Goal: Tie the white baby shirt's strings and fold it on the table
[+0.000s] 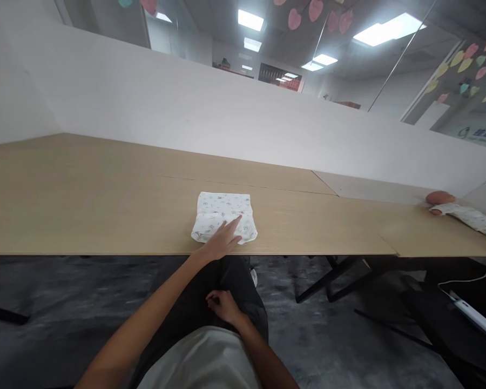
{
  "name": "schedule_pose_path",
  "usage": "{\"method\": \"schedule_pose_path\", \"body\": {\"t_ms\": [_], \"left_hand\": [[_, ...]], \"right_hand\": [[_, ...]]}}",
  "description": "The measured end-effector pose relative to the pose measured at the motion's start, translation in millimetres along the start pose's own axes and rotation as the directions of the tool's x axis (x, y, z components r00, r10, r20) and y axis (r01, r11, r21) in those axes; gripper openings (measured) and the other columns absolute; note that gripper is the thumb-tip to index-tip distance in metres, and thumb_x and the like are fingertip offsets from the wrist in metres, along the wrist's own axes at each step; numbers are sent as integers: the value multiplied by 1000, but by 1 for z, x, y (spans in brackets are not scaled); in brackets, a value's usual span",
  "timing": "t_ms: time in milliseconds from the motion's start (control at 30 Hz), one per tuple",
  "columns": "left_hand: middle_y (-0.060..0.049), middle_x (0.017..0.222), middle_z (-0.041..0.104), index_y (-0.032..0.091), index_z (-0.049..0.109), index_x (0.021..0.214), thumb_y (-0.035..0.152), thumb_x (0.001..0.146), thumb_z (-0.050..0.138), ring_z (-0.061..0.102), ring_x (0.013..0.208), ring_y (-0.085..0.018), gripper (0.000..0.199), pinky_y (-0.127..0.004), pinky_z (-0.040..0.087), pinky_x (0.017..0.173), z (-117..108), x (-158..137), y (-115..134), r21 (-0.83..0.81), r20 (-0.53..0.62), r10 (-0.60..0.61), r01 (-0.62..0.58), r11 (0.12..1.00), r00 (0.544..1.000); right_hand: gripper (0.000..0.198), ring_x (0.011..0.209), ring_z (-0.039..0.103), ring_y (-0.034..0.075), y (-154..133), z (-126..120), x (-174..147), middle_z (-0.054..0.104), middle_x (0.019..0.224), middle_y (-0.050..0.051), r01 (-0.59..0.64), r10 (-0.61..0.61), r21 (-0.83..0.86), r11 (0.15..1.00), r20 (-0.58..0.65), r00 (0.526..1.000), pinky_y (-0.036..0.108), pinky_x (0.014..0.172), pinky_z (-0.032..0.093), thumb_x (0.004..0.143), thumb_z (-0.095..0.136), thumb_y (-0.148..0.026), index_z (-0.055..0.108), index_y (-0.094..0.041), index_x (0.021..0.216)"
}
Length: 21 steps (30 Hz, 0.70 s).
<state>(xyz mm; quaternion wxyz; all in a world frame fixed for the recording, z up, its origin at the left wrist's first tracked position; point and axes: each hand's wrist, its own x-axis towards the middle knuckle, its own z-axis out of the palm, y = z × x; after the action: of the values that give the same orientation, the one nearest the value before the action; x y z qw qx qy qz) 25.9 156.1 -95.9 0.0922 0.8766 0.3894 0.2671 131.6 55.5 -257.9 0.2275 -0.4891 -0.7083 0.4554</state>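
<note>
A white cloth (222,204) with a small printed pattern lies folded into a rough rectangle near the front edge of the table. My left hand (223,241) rests palm down on its lower right part, fingers stretched out and spread. Part of the cloth's front edge is hidden under that hand. Down in my lap, below the table edge, my right hand (224,307) rests with its fingers loosely curled in. I see nothing in it, and it is apart from the cloth.
The long wooden table (105,200) meets a white wall (210,113) topped by glass. At the far right lie a rounded pinkish object (440,198) and a printed white cloth (470,216). A white device (478,319) with a cable sits on a dark surface lower right.
</note>
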Motion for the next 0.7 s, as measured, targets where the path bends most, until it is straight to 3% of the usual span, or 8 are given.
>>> {"method": "schedule_pose_path", "body": {"t_ms": [67, 133, 233, 267, 300, 433, 600, 700], "left_hand": [[-12, 152, 32, 21, 14, 152, 39, 98, 25, 29, 140, -20, 58, -43, 21, 117, -15, -24, -10, 1, -63, -34, 34, 999, 997], [-10, 146, 42, 22, 31, 146, 37, 97, 24, 36, 136, -22, 52, -46, 27, 115, -34, -48, -26, 22, -128, -102, 106, 994, 986], [-9, 131, 56, 22, 52, 132, 35, 94, 28, 48, 124, -24, 47, -45, 38, 106, -57, -78, -49, 53, -201, -168, 182, 982, 965], [-8, 128, 58, 23, 56, 128, 35, 93, 30, 50, 121, -24, 45, -44, 40, 104, -62, -84, -55, 59, -212, -176, 192, 980, 961], [-8, 127, 58, 24, 59, 125, 35, 92, 32, 51, 119, -24, 44, -42, 41, 103, -65, -89, -59, 62, -213, -180, 197, 978, 960], [-7, 128, 59, 27, 68, 113, 39, 91, 36, 54, 117, -25, 41, -41, 43, 101, -60, -92, -69, 85, -157, -178, 193, 977, 971], [-10, 118, 65, 25, 74, 100, 38, 91, 35, 60, 107, -27, 42, -46, 46, 94, -58, -81, -73, 213, -91, -137, 153, 965, 986], [-9, 108, 69, 24, 73, 96, 37, 93, 33, 63, 99, -25, 42, -43, 49, 90, -64, -76, -67, 247, -89, -83, 103, 964, 992]], "right_hand": [[27, 73, 69, 28, -14, -21, -9, 71, 73, -7, 73, -65, 54, 996, -125, 990, 41, 68, 54, 69, 52, -29, 70, -42, 84], [27, 72, 68, 28, -31, -54, -20, 71, 76, -6, 172, -149, 46, 984, -310, 939, 43, 68, 55, 71, 51, -32, 70, -42, 89], [28, 78, 67, 25, -57, -114, -29, 71, 86, 2, 274, -315, -163, 948, -612, 726, 41, 75, 55, 84, 46, -31, 71, -33, 94], [29, 83, 66, 24, -63, -134, -28, 71, 90, 6, 269, -370, -255, 929, -645, 668, 41, 80, 54, 86, 44, -28, 72, -29, 94], [31, 92, 65, 24, -67, -152, -26, 70, 96, 8, 279, -441, -346, 896, -616, 652, 41, 85, 52, 87, 44, -25, 73, -25, 96], [32, 115, 54, 25, -67, -195, -3, 60, 123, 11, 278, -595, -599, 751, -433, 677, 43, 98, 45, 84, 46, -13, 75, -22, 95], [32, 101, 60, 23, -55, -201, 21, 67, 105, 11, 222, -522, -639, 736, -328, 787, 39, 90, 49, 82, 48, -6, 74, -20, 96], [28, 99, 61, 24, -57, -200, 18, 67, 101, 12, 261, -534, -601, 755, -335, 776, 39, 89, 49, 84, 49, -9, 73, -18, 94]]}}
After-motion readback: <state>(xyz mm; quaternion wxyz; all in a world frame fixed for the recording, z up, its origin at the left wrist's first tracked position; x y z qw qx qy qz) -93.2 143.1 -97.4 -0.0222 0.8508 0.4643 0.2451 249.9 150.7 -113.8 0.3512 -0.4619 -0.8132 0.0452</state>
